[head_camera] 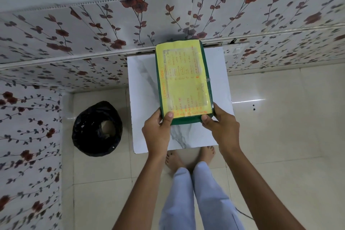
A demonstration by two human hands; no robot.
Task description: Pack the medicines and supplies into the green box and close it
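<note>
The green box (183, 80) is closed, its lid covered by a yellow sheet with orange handwriting. It is over the small white marble-patterned table (143, 87), its long side running away from me. My left hand (158, 130) grips the near left corner, thumb on the lid. My right hand (220, 127) grips the near right corner the same way. No medicines or supplies are visible outside the box; its contents are hidden.
A bin lined with a black bag (98, 129) stands on the tiled floor left of the table. The floral wall (112, 30) runs right behind the table. My bare feet (188, 157) are at the table's near edge.
</note>
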